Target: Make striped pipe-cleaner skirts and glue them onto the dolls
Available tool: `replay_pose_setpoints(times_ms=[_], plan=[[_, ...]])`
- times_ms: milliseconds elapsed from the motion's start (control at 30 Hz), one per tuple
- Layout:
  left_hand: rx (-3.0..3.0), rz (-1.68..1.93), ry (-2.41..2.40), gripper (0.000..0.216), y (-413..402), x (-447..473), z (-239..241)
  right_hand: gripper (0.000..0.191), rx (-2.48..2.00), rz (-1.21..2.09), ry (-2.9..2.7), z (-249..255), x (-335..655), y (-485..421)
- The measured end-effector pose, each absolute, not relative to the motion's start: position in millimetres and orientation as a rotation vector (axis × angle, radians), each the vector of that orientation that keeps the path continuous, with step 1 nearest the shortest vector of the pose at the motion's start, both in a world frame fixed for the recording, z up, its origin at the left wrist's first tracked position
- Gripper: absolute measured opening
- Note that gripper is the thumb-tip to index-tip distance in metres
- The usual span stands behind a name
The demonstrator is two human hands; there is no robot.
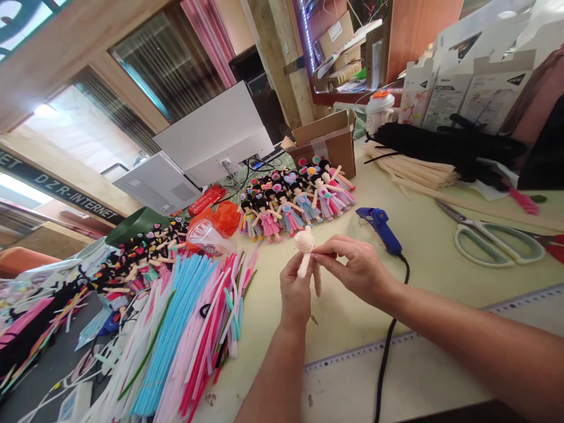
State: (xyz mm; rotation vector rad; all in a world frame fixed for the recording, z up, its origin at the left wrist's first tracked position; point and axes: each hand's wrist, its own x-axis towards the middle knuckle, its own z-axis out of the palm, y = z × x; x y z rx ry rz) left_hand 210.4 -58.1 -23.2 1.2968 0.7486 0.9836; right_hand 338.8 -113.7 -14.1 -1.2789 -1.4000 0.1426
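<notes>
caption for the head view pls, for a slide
Left hand and right hand hold a cream figure, dressed dolls grouped behind.

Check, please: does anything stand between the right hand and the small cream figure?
Nothing visible does. The right hand has its fingers at the cream figure, which the left hand holds.

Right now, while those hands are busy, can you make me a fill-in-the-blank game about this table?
1. Besides the right hand, the ____ hand touches the small pale figure.
2. The colour of the glue gun is ____.
3. The open box behind the dolls is made of ____.
4. In the picture, the scissors lie to the ____ of the glue gun.

Missing words: left; blue; cardboard; right.
</notes>
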Motion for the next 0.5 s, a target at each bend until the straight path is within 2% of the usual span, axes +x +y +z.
replay_pose_setpoints(times_ms=[500], plan=[[1.183, 1.021, 0.700, 0.032, -60.7, 213.7, -25.2, 0.012, -1.254, 0.272, -1.335, -21.1, 336.3, -109.6]])
